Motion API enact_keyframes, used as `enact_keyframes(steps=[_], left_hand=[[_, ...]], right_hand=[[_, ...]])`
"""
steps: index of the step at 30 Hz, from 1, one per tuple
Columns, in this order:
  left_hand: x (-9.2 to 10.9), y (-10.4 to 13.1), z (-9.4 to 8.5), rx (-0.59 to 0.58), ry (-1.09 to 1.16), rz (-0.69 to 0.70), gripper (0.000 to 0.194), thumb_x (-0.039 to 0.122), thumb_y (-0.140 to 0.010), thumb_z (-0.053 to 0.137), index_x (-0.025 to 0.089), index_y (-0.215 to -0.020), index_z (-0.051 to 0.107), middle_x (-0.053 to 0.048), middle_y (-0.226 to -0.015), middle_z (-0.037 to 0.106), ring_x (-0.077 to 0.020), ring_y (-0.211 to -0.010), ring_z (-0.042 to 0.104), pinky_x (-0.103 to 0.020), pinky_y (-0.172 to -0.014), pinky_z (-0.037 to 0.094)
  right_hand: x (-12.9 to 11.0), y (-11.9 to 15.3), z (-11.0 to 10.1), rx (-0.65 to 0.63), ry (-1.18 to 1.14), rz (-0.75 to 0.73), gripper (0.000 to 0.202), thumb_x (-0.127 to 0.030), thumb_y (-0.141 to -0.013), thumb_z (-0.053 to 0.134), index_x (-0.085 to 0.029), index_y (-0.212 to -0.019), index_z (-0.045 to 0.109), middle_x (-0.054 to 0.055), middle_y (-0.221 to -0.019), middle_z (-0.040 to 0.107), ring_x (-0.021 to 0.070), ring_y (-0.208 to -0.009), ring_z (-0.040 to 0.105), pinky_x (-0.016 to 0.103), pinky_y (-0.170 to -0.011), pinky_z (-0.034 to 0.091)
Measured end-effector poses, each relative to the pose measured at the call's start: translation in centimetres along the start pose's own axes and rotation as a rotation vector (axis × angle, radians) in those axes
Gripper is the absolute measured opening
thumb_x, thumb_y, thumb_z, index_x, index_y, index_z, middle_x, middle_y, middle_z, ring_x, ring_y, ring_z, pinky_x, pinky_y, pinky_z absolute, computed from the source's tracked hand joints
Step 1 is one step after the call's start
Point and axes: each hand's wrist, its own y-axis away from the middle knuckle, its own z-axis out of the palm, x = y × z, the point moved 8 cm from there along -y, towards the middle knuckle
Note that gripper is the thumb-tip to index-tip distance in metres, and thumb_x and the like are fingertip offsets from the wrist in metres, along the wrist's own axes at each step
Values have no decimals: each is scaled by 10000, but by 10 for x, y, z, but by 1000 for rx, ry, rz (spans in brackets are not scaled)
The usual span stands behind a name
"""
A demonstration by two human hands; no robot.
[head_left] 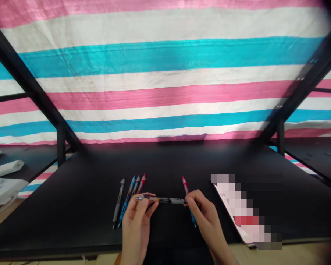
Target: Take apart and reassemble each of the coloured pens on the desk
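Observation:
Between my two hands a pen with a clear barrel and grey grip (163, 200) is held level above the black tabletop. My left hand (138, 217) pinches its clear barrel near the clip end. At the grey grip end, the fingers of my right hand (205, 215) are closed on it and hide the tip. Partly behind my right hand lies a pen with a red top (185, 183); a blue lower end shows below the fingers. Beside my left hand lie a grey pen (118, 202), a blue pen (128, 198), a dark pen (136, 183) and a red pen (141, 183), some partly covered.
On the right of the black table (99, 165) lies a flat pinkish item (231, 209), largely pixelated. Black frame bars (38, 84) slant up at both sides. A striped sheet (165, 88) hangs behind. White devices (5, 187) sit at the far left.

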Motion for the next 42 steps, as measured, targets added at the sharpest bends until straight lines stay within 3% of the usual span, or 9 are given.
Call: enact_keyframes(steps=[5,10,13,18,22,27,33,42], left_hand=[[-1,0,1,-8,-1,-5,276,363,-615,917,182,-757,765,-45,-834,728,-189,-803,705,-297,-758,624],[-2,-1,-1,-11,5,-2,277,368,-627,910,180,-771,765,-50,-843,730,-193,-809,706,-305,-764,624],[-2,0,-1,-12,0,-5,290,369,-617,915,176,-769,762,-54,-846,731,-196,-813,706,-306,-768,623],[1,1,2,-11,-16,-8,284,363,-619,911,175,-767,758,-53,-847,725,-193,-813,698,-302,-761,621],[0,0,0,-3,9,10,260,354,-638,899,183,-772,756,-38,-833,717,-188,-816,693,-308,-778,619],[0,-2,-8,40,40,52,253,344,-638,901,193,-784,759,-28,-839,718,-184,-816,692,-298,-756,622],[3,-1,-10,71,75,74,257,344,-646,906,195,-798,761,-21,-836,721,-165,-795,696,-275,-761,615],[3,0,-9,77,100,62,291,353,-610,930,203,-767,737,-6,-798,719,-150,-758,692,-262,-749,609]], right_hand=[[1,0,0,1,-3,-5,200,-333,-963,564,-215,-816,632,11,-756,598,186,-724,563,289,-659,410],[0,0,0,1,16,-7,273,-346,-978,540,-213,-758,632,11,-733,601,183,-716,568,286,-659,416],[0,0,0,8,9,-1,205,-346,-965,563,-217,-837,657,12,-749,627,184,-714,577,283,-651,422],[5,0,1,-7,-15,20,263,-347,-972,562,-215,-763,652,12,-724,637,179,-697,601,283,-650,435],[16,3,-2,23,-109,64,132,-343,-919,648,-221,-916,698,24,-765,694,205,-751,645,304,-703,473],[33,8,-10,109,-321,152,135,-364,-887,712,-234,-918,694,20,-781,663,190,-740,614,281,-654,460],[42,11,-26,291,-563,121,75,-294,-854,725,-243,-907,715,26,-876,621,166,-747,558,267,-654,454],[40,11,-30,351,-547,75,45,-258,-847,695,-233,-883,706,38,-872,616,172,-724,557,281,-638,467]])
